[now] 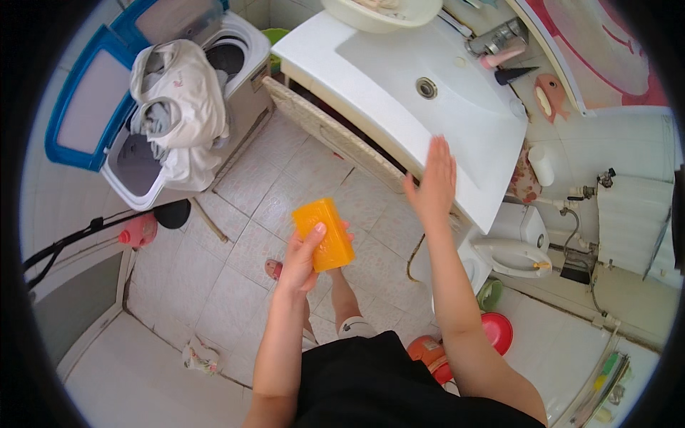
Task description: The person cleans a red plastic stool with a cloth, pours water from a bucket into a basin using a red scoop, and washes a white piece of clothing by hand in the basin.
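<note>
My left hand [299, 262] holds a yellow-orange rectangular bar, apparently laundry soap [325, 235], above the tiled floor. The thumb lies across its top face and the fingertips show at the far side. My right hand [436, 182] is empty and held flat, fingers together and thumb apart. It is over the front rim of the white washbasin [385, 101]; whether it touches the rim I cannot tell. Below that rim, a cabinet door [332, 136] stands ajar. At the basin's far end sits a cream plastic tub [385, 16] with cloth in it.
A twin-tub washing machine [235, 101] with raised blue-framed lids stands at the left, white clothes [184, 101] heaped on it. A toilet [514, 251] and a red basin [497, 331] are at the right. A faucet [497, 37] rises behind the washbasin. A pink bottle [140, 230] stands on the floor.
</note>
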`<state>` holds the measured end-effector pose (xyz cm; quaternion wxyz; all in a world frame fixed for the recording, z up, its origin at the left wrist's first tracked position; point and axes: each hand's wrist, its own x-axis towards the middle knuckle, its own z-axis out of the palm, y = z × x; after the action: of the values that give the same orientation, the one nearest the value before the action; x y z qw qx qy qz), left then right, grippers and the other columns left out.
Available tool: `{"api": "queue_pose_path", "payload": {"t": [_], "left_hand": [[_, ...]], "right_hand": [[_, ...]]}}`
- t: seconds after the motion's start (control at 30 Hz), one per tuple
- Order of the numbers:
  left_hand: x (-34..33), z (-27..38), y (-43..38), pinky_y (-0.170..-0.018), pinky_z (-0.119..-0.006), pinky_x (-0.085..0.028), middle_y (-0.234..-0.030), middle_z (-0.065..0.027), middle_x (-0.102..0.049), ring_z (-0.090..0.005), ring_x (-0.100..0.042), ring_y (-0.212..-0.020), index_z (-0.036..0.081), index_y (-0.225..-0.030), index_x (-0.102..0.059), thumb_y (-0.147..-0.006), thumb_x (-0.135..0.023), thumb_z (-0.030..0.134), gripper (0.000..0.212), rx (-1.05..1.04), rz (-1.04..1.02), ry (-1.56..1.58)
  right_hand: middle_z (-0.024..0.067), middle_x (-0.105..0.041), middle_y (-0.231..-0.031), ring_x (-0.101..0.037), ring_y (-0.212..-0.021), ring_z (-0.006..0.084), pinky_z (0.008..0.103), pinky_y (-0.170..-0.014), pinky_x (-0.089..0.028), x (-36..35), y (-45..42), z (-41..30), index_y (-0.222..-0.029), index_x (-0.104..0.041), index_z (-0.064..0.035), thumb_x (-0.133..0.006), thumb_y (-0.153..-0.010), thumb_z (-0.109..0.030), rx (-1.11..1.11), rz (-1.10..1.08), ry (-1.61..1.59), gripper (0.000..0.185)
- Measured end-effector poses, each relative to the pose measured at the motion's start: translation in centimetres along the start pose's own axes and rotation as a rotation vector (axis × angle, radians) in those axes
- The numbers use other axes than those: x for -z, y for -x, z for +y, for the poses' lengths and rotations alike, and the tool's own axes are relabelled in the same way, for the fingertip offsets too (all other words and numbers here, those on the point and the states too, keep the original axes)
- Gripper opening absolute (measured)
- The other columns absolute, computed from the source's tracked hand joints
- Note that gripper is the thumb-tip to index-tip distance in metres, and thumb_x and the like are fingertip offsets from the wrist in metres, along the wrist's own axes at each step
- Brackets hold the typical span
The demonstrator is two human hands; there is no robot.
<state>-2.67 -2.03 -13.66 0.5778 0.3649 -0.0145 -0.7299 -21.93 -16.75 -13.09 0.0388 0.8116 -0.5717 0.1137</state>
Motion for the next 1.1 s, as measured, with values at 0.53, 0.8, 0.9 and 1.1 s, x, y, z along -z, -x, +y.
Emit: {"api": "queue_pose_path", "payload": {"t": [0.53, 0.8, 0.9, 1.1], "left_hand": [[8.7, -8.3, -5.6, -0.076, -0.035, -0.048, -0.102, -0.0148, -0.056, -0.0247, -0.057, -0.091, 0.002, -0.115, -0.039, -0.085, -0.051, 0.023, 0.039, 0.021, 0.147, 0.202], [15.5, -11.8, -10.1, -0.074, -0.035, -0.049, -0.1, -0.0138, -0.056, -0.023, -0.058, -0.087, 0.001, -0.112, -0.042, -0.085, -0.053, 0.023, 0.036, -0.084, 0.232, 0.298], [17.5, -12.8, -11.5, -0.073, -0.034, -0.049, -0.1, -0.0138, -0.057, -0.0225, -0.058, -0.086, 0.001, -0.112, -0.042, -0.084, -0.053, 0.022, 0.036, -0.091, 0.248, 0.324], [21.6, -15.2, -13.9, -0.073, -0.034, -0.049, -0.099, -0.0141, -0.057, -0.0222, -0.058, -0.086, 0.001, -0.112, -0.041, -0.084, -0.054, 0.023, 0.038, -0.063, 0.307, 0.32]], "right_hand": [[0.0107, -0.053, -0.099, -0.051, -0.093, 0.0212, 0.0302, -0.078, -0.041, -18.4, 16.2, 0.2, -0.105, -0.045, -0.0012, -0.051, -0.08, 0.0, -0.486, -0.324, -0.8, 0.026], [0.0065, -0.056, -0.088, -0.054, -0.082, 0.0167, 0.0266, -0.073, -0.043, -36.4, 12.6, 3.7, -0.098, -0.048, -0.0026, -0.054, -0.077, -0.004, -0.866, -0.399, -1.277, 0.022], [0.0123, -0.054, -0.094, -0.052, -0.089, 0.0244, 0.0318, -0.079, -0.042, -41.8, 10.4, 6.9, -0.102, -0.047, -0.0004, -0.06, -0.073, -0.01, -0.664, -0.433, -0.774, 0.033], [0.0217, -0.028, -0.13, -0.027, -0.121, 0.0328, 0.0378, -0.1, -0.026, -48.2, 5.3, 9.3, -0.127, -0.022, 0.005, -0.07, -0.064, -0.022, -0.28, -0.401, -0.039, 0.083]]}}
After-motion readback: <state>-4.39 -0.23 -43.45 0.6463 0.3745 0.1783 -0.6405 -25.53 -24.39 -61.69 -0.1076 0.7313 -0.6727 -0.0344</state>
